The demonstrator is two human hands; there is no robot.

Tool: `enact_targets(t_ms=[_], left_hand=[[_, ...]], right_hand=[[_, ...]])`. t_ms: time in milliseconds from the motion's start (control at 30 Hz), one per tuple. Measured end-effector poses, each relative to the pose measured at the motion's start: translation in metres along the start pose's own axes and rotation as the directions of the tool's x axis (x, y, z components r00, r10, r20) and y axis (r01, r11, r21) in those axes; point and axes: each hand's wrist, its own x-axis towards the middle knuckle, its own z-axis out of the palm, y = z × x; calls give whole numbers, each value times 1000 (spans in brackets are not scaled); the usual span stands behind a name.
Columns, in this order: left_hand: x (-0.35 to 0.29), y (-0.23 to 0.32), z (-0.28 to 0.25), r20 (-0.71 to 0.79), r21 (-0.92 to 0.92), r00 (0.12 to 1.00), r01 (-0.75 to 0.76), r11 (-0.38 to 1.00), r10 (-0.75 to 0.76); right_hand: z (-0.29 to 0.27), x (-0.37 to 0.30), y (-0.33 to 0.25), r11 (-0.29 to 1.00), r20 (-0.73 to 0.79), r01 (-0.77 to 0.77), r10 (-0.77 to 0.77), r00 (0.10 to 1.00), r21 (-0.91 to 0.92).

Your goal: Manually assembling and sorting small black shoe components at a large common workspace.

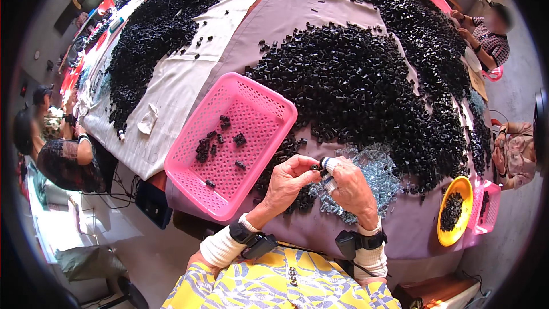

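Both hands (pixel 320 180) met just right of the pink basket (pixel 229 143), fingers (pixel 303 167) pinching a small black part (pixel 315 167). One slip and it'd probably vanish into the black pile (pixel 354 86).

Head-worn fisheye, looking steeply down — close over the hands (pixel 320 186), table (pixel 274 28) beyond

Pink basket (pixel 260 103): perforated glossy plastic. Black parts (pixel 354 80): matt plastic. Clear pieces (pixel 380 174), 3 o'clock of hands: shiny, translucent. Table cover (pixel 240 40): matt cloth.
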Motion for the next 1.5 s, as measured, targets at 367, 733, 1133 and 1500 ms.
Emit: enact_targets(t_ms=[367, 733, 1133, 1500], left_hand=[[0, 5, 7, -5, -82, 998, 64, 995, -65], [1, 4, 14, -7, 125, 1000, -9, 992, 10], [0, 6, 16, 29, 444, 984, -170, 880, 176], [2, 1, 19, 28, 526, 961, -247, 814, 273]], right_hand=[[-3, -7, 3, 986, -191, 149, -161, 968, -76], [0, -5, 3, 975, -374, 187, -219, 901, -119], [0, -10, 3, 972, -307, 158, -206, 929, -173], [9, -15, 0, 953, -254, 89, -166, 953, -288]])
